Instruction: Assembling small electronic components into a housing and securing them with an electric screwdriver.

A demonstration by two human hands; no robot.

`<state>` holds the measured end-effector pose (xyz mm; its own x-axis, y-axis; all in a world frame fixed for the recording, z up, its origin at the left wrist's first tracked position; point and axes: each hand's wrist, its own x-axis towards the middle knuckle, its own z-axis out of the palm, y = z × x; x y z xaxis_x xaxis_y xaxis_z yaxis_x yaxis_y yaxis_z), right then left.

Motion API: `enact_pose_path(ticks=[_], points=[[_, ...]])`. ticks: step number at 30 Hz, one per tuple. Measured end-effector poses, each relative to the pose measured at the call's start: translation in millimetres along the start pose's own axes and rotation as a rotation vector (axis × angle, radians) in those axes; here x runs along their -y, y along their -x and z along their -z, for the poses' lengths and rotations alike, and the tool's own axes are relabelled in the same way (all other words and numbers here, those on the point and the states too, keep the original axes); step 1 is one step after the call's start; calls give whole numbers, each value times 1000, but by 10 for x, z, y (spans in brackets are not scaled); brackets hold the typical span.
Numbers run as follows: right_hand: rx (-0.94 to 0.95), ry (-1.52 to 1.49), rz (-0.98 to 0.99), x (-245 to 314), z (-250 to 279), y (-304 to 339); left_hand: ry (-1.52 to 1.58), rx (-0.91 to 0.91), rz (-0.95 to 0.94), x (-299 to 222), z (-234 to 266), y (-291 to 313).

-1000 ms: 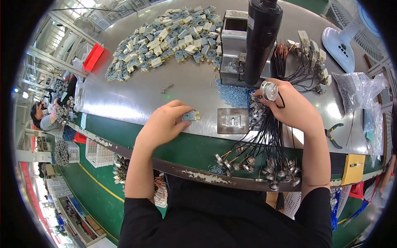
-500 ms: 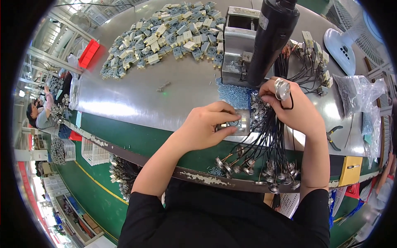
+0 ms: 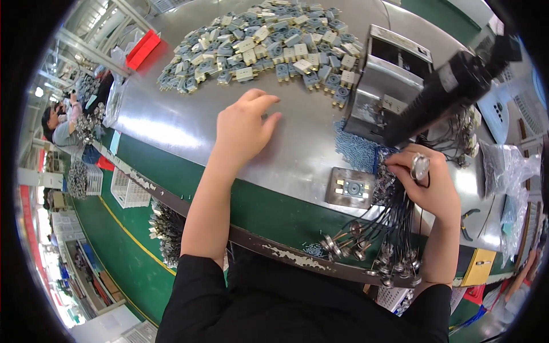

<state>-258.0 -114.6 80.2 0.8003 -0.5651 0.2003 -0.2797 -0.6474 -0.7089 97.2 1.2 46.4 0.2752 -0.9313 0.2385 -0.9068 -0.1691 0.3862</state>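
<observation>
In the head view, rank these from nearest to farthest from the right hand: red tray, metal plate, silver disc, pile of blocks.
From the right hand:
1. Silver disc, right at the fingers.
2. Metal plate, just to the left.
3. Pile of blocks, farther left and beyond.
4. Red tray, far left, past the pile.

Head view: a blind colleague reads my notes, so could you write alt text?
A person's right hand, with a round metal part against it, is at small metal pieces; the left hand, open, is near a heap of grey-and-cream blocks. Left of the pieces, one such block sits on a metal plate.
</observation>
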Motion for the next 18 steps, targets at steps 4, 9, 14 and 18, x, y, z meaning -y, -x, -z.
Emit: enact_pose_path(ticks=[4,9,14,18], points=[[-29,68,34,13,-34,-21,-36,-15,100,287,149,43],[-12,20,49,49,-20,-3,-114,-29,-93,459,-52,166],[-34,5,44,54,-52,14,38,18,-50,464,-140,180],[27,-28,85,78,-2,-7,986,18,271,450,-193,180]])
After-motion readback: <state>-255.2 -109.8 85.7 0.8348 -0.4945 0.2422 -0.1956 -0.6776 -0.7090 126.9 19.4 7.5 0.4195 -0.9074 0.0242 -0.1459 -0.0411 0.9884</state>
